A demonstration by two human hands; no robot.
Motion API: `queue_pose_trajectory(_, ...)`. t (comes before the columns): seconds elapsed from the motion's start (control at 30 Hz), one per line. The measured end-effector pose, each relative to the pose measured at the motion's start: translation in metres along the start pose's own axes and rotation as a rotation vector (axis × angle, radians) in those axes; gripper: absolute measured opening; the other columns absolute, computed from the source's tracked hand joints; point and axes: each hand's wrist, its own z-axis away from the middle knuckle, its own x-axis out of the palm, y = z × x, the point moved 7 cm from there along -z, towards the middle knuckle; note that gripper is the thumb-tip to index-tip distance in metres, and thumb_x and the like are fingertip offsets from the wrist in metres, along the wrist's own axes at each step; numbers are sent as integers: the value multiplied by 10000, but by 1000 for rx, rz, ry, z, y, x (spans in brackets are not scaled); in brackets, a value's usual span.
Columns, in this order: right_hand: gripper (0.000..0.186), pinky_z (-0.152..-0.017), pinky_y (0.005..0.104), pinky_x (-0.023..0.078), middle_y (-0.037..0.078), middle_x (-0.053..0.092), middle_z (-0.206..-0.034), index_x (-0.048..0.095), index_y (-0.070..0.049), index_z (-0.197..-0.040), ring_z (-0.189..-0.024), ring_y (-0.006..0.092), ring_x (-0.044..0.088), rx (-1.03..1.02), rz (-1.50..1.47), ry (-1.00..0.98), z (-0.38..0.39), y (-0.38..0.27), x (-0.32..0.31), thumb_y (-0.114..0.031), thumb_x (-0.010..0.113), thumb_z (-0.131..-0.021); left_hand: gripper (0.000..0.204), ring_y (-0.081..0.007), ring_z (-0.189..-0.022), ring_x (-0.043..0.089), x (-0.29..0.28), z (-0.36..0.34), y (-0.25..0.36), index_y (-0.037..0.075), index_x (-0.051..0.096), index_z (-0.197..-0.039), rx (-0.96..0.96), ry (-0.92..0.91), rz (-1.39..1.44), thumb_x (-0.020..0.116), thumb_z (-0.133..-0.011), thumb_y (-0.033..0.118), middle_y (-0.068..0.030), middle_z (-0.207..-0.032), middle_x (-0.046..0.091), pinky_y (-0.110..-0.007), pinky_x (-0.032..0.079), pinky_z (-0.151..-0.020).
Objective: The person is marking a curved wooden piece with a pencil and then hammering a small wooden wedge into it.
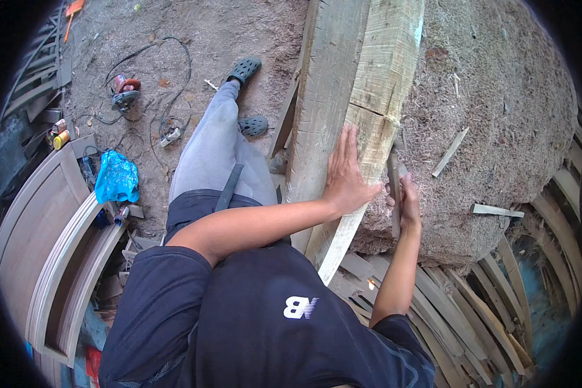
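A long, thick wooden beam (pixel 381 71) with a pale, rough-sawn face runs from the top of the view down to my waist. A dark crack crosses that face just beyond my fingers. My left hand (pixel 348 173) lies flat on the beam, its fingers stretched out together and the thumb toward the right edge. Against that right edge, my right hand (pixel 406 199) grips a narrow, dark, flat strip (pixel 394 174) standing along the beam's side. Whether the strip is wood or a tool's handle, I cannot tell.
Sawdust-covered ground (pixel 485 110) surrounds the beam, with loose wood slivers (pixel 451 152). Many planks (pixel 446 304) lie at the lower right. On the left are a power tool (pixel 125 92) with a trailing cord, a blue plastic bag (pixel 117 177) and wooden panels (pixel 42 210).
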Motion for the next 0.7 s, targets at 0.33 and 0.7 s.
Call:
queue_pose_trajectory(0.33,338,-469,249,366,-15,493,-712,484,-34,-1326,-540,59,451,-932,601,225,115,-96,104,-300,474,-1119,1291,-466,-1563,135,2,4,5,-33,-29,-1622,61,58,14,849,-718,252,-336,-1660,99,-497,186,-1278)
queue_pose_trajectory(0.7,266,-535,213,390,-13,545,-784,517,-33,-1222,-620,62,475,-1024,1034,333,124,-92,128,-272,518,-1105,1313,-474,-1559,144,3,3,4,-69,-60,-1607,53,35,-37,835,-710,277,-348,-1654,90,-480,212,-1278)
